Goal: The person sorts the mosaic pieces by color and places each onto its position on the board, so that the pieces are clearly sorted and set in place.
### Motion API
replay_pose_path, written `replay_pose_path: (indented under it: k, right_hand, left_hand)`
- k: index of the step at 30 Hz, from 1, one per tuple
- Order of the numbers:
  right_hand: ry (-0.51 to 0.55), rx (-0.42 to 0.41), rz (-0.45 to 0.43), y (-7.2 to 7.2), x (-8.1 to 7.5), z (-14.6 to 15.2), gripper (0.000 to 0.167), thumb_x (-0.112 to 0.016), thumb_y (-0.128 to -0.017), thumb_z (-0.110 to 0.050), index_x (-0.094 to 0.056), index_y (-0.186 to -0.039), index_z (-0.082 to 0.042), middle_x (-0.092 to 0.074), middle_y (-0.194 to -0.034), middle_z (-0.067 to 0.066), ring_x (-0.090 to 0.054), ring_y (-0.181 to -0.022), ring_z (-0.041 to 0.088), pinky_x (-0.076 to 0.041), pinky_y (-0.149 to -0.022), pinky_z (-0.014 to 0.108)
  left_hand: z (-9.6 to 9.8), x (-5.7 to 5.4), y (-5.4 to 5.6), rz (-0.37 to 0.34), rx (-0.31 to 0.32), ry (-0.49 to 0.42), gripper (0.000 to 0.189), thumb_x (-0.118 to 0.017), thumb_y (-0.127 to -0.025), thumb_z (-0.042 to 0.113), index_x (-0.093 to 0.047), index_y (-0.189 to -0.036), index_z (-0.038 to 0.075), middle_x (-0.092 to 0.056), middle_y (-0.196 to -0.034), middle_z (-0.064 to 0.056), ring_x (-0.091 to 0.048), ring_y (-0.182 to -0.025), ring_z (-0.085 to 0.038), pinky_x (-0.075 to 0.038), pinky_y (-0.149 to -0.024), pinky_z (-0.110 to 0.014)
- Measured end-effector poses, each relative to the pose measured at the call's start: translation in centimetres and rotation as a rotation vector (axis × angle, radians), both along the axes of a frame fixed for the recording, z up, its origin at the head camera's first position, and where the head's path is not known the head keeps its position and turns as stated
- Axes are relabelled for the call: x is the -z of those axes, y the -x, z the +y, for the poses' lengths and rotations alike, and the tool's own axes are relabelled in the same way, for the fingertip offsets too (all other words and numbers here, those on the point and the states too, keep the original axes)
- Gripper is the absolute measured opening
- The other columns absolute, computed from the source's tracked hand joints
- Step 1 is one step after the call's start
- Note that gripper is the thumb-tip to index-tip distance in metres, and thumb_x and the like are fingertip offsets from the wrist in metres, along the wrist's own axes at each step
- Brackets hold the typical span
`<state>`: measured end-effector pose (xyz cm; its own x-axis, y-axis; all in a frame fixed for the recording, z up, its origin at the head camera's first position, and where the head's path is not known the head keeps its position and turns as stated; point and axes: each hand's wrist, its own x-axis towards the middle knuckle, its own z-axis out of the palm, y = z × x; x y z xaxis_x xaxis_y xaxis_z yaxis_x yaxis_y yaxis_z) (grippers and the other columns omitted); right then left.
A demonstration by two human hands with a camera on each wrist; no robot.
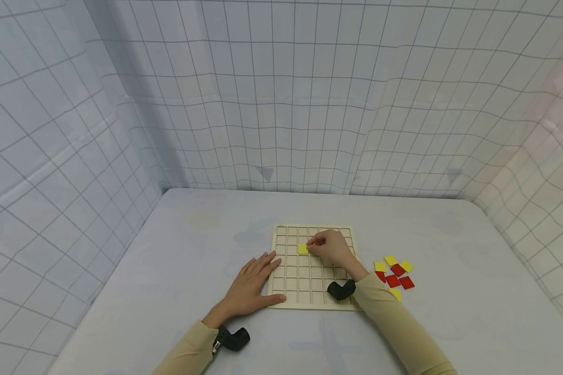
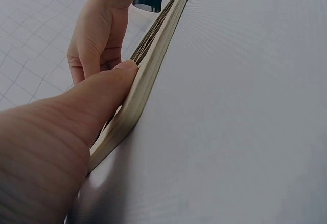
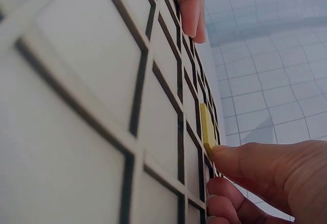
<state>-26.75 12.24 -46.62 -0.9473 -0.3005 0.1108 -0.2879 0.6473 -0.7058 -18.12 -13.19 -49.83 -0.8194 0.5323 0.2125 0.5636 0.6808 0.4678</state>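
Note:
A pale wooden grid board (image 1: 292, 285) with square cells lies on the table. My right hand (image 1: 330, 247) is over its upper half, pinching a yellow square tile (image 1: 303, 249) between thumb and fingers. In the right wrist view the yellow tile (image 3: 207, 129) stands at the grid with the thumb at its edge; whether it sits fully inside a cell I cannot tell. My left hand (image 1: 251, 286) lies flat with spread fingers along the board's left edge, thumb on the near left corner. In the left wrist view that thumb (image 2: 110, 83) rests on the board's rim (image 2: 148, 81).
Right of the board lies a loose group of red tiles (image 1: 392, 281) and yellow tiles (image 1: 391, 260), several in all, close to the right forearm. White cloth walls (image 1: 291, 104) with a dark grid enclose the table (image 1: 206, 234). Each wrist wears a black camera (image 1: 234, 339).

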Motion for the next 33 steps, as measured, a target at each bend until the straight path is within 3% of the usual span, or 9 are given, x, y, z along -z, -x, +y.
replay_pose_path:
  k: [6, 13, 19, 25, 33]
  right_hand:
    - [-0.01, 0.007, 0.0, -0.1, 0.0, 0.0, 0.004, -0.075, -0.083, -0.017, -0.075, -0.084, -0.013, -0.06, -0.07, -0.007, -0.051, -0.062, 0.011, -0.042, -0.056, 0.028]
    - [-0.025, 0.011, -0.038, -0.4, -0.3, 0.0, 0.005, -0.074, -0.083, -0.017, -0.075, -0.086, -0.013, -0.06, -0.071, -0.006, -0.051, -0.063, 0.012, -0.042, -0.056, 0.028]
    - [-0.03, -0.018, -0.067, -0.6, -0.5, 0.3, 0.008, -0.074, -0.084, -0.016, -0.075, -0.09, -0.012, -0.063, -0.077, -0.005, -0.055, -0.071, 0.012, -0.046, -0.064, 0.029]
    - [-0.016, -0.045, -0.04, -1.1, -0.7, 1.5, 0.01, -0.072, -0.086, -0.017, -0.074, -0.093, -0.01, -0.067, -0.086, -0.005, -0.06, -0.079, 0.011, -0.05, -0.073, 0.032]
    - [-0.001, -0.063, 0.006, -2.1, -1.6, 3.6, 0.01, -0.07, -0.087, -0.021, -0.074, -0.093, -0.013, -0.067, -0.087, -0.005, -0.061, -0.078, 0.011, -0.05, -0.073, 0.034]
  left_hand:
    - [0.0, 0.1, 0.0, 0.022, 0.006, -0.018, 0.084, -0.063, -0.084, 0.058, -0.037, -0.146, 0.008, -0.026, -0.153, -0.01, -0.019, -0.141, -0.029, -0.015, -0.11, -0.051]
    - [0.0, 0.3, -0.1, -0.006, 0.0, -0.005, 0.085, -0.062, -0.084, 0.058, -0.035, -0.148, 0.01, -0.023, -0.155, -0.007, -0.015, -0.142, -0.025, -0.012, -0.112, -0.048]
    - [0.0, 0.2, -0.2, -0.001, 0.0, -0.005, 0.084, -0.062, -0.084, 0.058, -0.035, -0.148, 0.009, -0.023, -0.155, -0.008, -0.016, -0.142, -0.026, -0.013, -0.111, -0.048]
    - [0.1, 0.2, -0.1, -0.013, 0.003, 0.004, 0.085, -0.06, -0.085, 0.06, -0.033, -0.149, 0.011, -0.022, -0.155, -0.007, -0.014, -0.142, -0.025, -0.012, -0.112, -0.047]
    - [0.0, 0.1, 0.0, 0.02, 0.003, -0.004, 0.085, -0.061, -0.084, 0.058, -0.036, -0.147, 0.009, -0.025, -0.154, -0.01, -0.017, -0.141, -0.027, -0.014, -0.111, -0.049]
